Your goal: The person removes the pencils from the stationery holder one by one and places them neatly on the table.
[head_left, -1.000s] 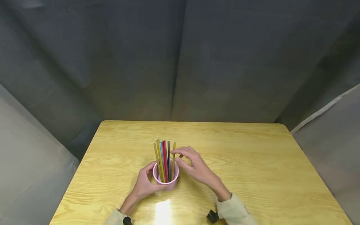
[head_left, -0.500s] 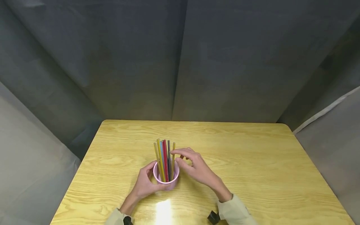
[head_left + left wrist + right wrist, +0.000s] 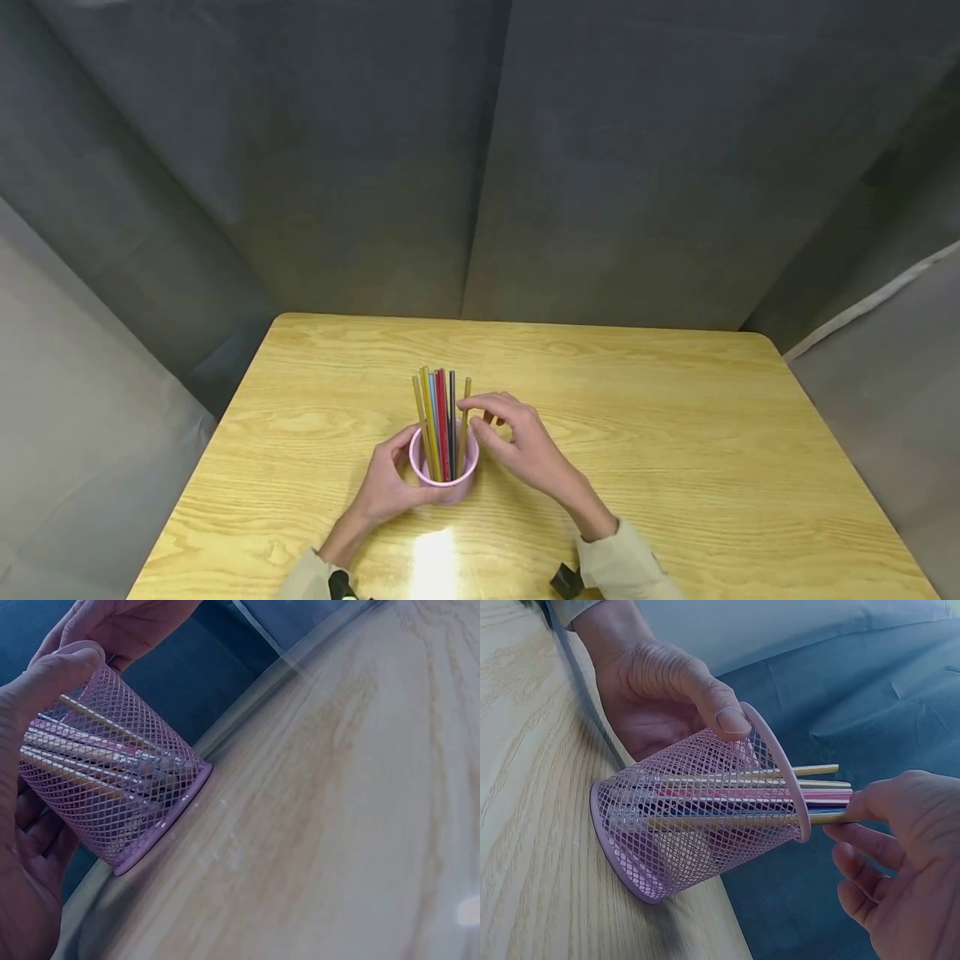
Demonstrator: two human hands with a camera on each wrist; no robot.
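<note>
A pink mesh pen cup (image 3: 442, 492) stands on the table in the head view, with several slim coloured pencils (image 3: 441, 417) upright in it, among them yellow, blue, red and black ones. My left hand (image 3: 385, 490) grips the cup from its left side, thumb across the near side of the rim. At the cup's right, my right hand (image 3: 521, 440) pinches a yellow pencil (image 3: 465, 408) near its upper end with thumb and index finger. This pencil (image 3: 821, 819) still has its lower part inside the cup in the right wrist view. The other right fingers are loosely bent.
The cup rests on a light wood-grain table (image 3: 637, 417) with rounded far corners. Dark grey curtains (image 3: 337, 167) hang behind it, and paler cloth (image 3: 67, 433) hangs at the sides. A small black device (image 3: 567, 581) sits at the right wrist.
The head view has shifted very slightly. Both hands keep their places at the cup and the yellow pencil, with no clear movement.
</note>
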